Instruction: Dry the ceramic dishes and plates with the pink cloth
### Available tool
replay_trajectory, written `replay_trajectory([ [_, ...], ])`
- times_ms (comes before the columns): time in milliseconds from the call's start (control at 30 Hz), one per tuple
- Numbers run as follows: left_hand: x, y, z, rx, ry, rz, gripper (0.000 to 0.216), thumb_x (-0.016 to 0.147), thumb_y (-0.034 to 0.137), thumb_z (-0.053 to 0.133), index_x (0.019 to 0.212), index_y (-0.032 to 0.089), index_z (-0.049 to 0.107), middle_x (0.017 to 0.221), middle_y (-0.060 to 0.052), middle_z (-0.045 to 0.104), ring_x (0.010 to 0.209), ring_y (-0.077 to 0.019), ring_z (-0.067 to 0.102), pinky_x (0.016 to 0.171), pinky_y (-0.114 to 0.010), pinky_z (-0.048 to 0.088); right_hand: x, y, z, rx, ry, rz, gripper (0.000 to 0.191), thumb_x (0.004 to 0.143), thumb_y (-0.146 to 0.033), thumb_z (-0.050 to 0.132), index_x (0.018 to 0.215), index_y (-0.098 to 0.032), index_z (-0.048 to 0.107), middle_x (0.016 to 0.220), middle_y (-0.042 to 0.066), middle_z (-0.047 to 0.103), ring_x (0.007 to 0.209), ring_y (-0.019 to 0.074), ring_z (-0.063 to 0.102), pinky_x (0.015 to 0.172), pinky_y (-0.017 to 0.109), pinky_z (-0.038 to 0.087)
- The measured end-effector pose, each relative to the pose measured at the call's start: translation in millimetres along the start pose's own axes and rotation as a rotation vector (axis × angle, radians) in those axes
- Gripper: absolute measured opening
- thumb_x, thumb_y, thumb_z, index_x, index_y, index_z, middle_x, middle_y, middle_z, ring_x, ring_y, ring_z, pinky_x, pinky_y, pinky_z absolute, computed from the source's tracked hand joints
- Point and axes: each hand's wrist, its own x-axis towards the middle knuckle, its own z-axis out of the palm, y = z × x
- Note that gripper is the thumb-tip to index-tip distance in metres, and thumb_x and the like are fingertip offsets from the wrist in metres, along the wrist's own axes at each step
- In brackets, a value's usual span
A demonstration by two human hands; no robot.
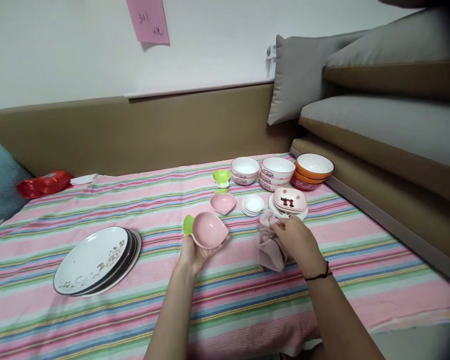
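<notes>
My left hand (195,254) holds a pink peach-shaped bowl (209,230) with a green leaf handle, its hollow tilted toward me. To the right, my right hand (299,242) has its fingers pinched on a dusty-pink cloth (271,250) that hangs in folds. Just behind the held bowl rests a similar pink bowl (222,202) with a green leaf. A green leaf-shaped dish (221,177) sits farther back. Beyond the cloth are a small stack of white saucers (252,204) and some pink patterned square plates (291,199) on round ones.
Stacked white-and-pink bowls (278,167) and orange bowls (315,165) stand at the back right. Large oval plates (93,260) lie piled at left. A red shiny package (45,184) is at far left. Grey cushions (382,125) rise on the right, above the striped cloth (153,310).
</notes>
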Motion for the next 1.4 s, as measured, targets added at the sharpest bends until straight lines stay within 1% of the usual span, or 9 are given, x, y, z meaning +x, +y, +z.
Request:
replay_trajectory([
  [133,1,-4,-4,0.144,0.036,-0.142,0.057,0.095,0.044,0.037,0.14,0.009,0.037,0.097,-0.022,0.072,0.081,-0.0313,0.073,0.056,-0.038,0.06,1,-31,5,0.173,0.112,-0.162,0.031,0.086,-0.034,0.052,0.106,-0.017,0.068,0.118,0.014,0.059,0.098,0.025,0.062,0.085,0.038,0.048],
  [233,-3,-10,2,0.182,-0.015,-0.099,0.057,0.095,0.047,0.037,0.136,0.008,0.044,0.096,-0.02,0.073,0.077,-0.0279,0.072,0.056,-0.034,0.059,-9,-60,22,0.384,-0.194,-0.431,0.062,0.077,-0.045,0.068,0.132,-0.021,0.054,0.137,0.011,0.051,0.131,0.0289,0.043,0.108,0.043,0.036],
  [333,-9,-11,9,0.237,-0.041,-0.061,0.051,0.096,0.041,0.034,0.133,0.009,0.05,0.096,-0.018,0.073,0.074,-0.0237,0.072,0.053,-0.028,0.056,-21,-81,41,0.49,-0.453,-0.463,0.101,0.064,-0.05,0.078,0.149,-0.026,0.028,0.151,0.01,0.035,0.139,0.0289,0.032,0.111,0.044,0.033],
  [533,-19,-5,2,0.438,0.05,-0.025,0.064,0.092,0.061,0.034,0.132,0.015,0.052,0.101,-0.014,0.072,0.072,-0.0219,0.071,0.06,-0.03,0.057,-30,-102,69,0.316,-0.267,-0.267,0.112,0.058,-0.049,0.08,0.15,-0.015,0.026,0.135,0.018,0.043,0.127,0.0353,0.043,0.103,0.047,0.039],
  [700,-15,-1,-10,0.466,0.139,0.193,0.06,0.09,0.06,0.041,0.13,0.017,0.055,0.128,-0.012,0.063,0.105,-0.024,0.066,0.084,-0.033,0.054,-42,-121,101,0.16,-0.013,-0.172,0.111,0.051,-0.045,0.084,0.142,-0.002,0.037,0.123,0.024,0.046,0.119,0.0418,0.045,0.101,0.053,0.039],
  [867,-7,9,-35,0.7,0.365,0.349,0.047,0.093,0.048,0.039,0.118,0.016,0.064,0.127,-0.01,0.064,0.116,-0.0246,0.059,0.094,-0.034,0.047,-52,-132,108,0.335,-0.196,-0.27,0.09,0.06,-0.047,0.077,0.137,-0.013,0.045,0.132,0.019,0.048,0.125,0.0343,0.047,0.105,0.048,0.04],
  [1100,1,10,-59,1.125,0.272,0.456,0.043,0.093,0.039,0.039,0.078,0.017,0.071,0.094,-0.012,0.074,0.093,-0.0253,0.065,0.087,-0.034,0.045,-49,-143,45,0.553,-0.435,-0.386,0.032,0.086,-0.034,0.055,0.113,-0.02,0.065,0.113,0.008,0.068,0.103,0.0217,0.064,0.094,0.039,0.049],
  [1267,3,10,-68,1.265,0.422,0.546,0.043,0.088,0.038,0.048,0.051,0.018,0.058,0.069,-0.014,0.066,0.078,-0.0285,0.062,0.08,-0.039,0.041,-58,-133,68,0.297,-0.461,-0.444,0.062,0.07,-0.029,0.073,0.129,-0.017,0.058,0.14,0.016,0.051,0.133,0.032,0.042,0.111,0.049,0.033],
  [1400,-6,24,-64,1.25,0.5,0.66,0.029,0.085,0.031,0.052,0.061,0.017,0.061,0.074,-0.013,0.066,0.081,-0.0282,0.062,0.083,-0.039,0.041,-66,-121,113,0.232,-0.476,-0.472,0.084,0.064,-0.035,0.078,0.14,-0.017,0.047,0.157,0.016,0.025,0.146,0.0329,0.018,0.116,0.049,0.025],
])
